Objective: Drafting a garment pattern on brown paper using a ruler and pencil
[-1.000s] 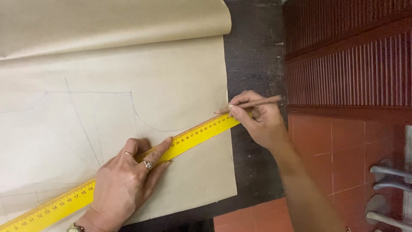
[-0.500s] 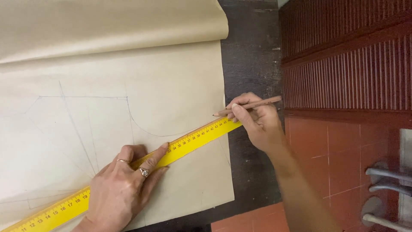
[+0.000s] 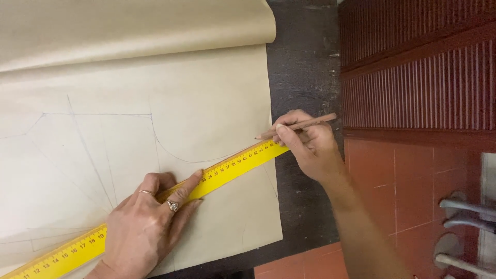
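Note:
A long yellow ruler [image 3: 235, 166] lies slantwise across a big sheet of beige pattern paper [image 3: 201, 88] that carries faint pencil lines and a curve. My left hand [image 3: 147, 222], with two rings on it, presses flat on the ruler's middle. My right hand [image 3: 310, 144] grips a wooden pencil [image 3: 299, 125] at the ruler's upper right end. The pencil's tip touches the paper just above the ruler's edge, near the sheet's right border.
The paper's far part is rolled up [image 3: 134, 26] at the top. A dark table surface [image 3: 305, 67] shows to the right of the sheet. Beyond it are red floor tiles [image 3: 408, 196], a ribbed dark red panel [image 3: 418, 77] and grey metal chair legs [image 3: 465, 227].
The view has shifted slightly. My left hand has slid a little down and left along the ruler. My right hand keeps the pencil at the ruler's end.

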